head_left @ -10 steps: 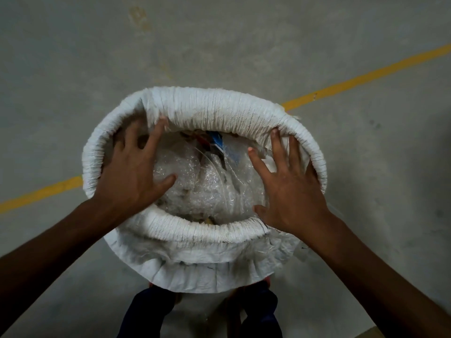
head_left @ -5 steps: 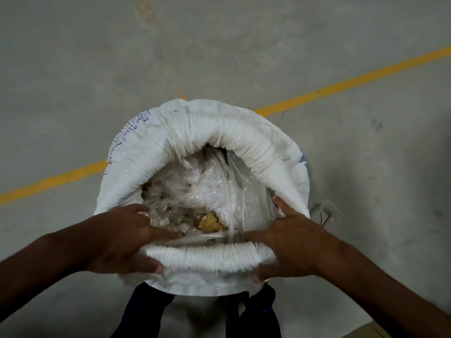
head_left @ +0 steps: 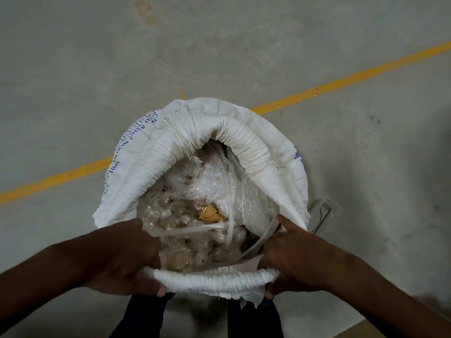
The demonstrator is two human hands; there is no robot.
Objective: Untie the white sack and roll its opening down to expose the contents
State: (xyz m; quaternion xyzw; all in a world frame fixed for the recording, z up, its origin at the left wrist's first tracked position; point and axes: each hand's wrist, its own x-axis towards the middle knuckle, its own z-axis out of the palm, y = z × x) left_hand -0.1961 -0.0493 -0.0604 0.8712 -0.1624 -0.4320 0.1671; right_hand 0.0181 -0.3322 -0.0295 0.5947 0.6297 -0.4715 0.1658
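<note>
Two hands, left hand (head_left: 122, 259) and right hand (head_left: 297, 262), gripping white sack (head_left: 275, 167) rolled rim, blue print (head_left: 133, 142) unreadable

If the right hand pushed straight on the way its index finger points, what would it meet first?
Probably the sack's rolled rim on the far right side. The right hand points up along it, with clear plastic beside; depth is uncertain.

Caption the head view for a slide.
Both hands, left and right, grip the rolled near rim of an open white woven sack holding clear plastic wrapping.
</note>
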